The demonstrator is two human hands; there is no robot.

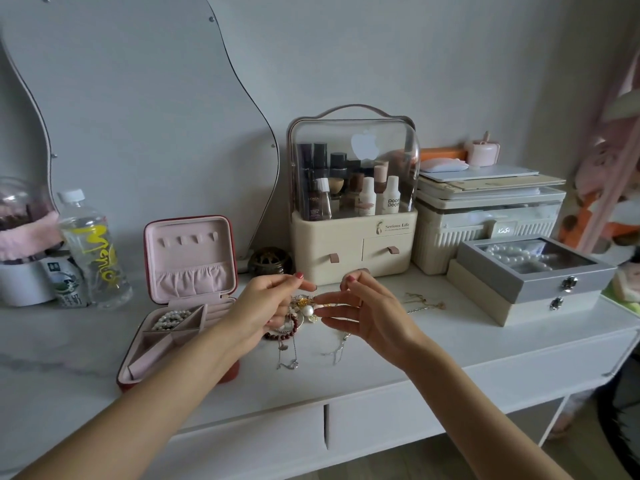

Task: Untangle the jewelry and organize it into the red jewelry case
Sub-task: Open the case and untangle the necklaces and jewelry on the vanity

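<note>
The red jewelry case lies open at nine o'clock of the tangle, pearls already in one compartment. The left hand pinches something fine above the heap, what exactly I cannot tell; the right hand, at three o'clock, hovers with fingers spread. Better to tease one chain free slowly, not tug.

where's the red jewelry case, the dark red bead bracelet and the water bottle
red jewelry case (189, 252), head view, pink lining of the open lid
dark red bead bracelet (281, 336), head view, bottom beads
water bottle (94, 247), head view, yellow lettering
</note>
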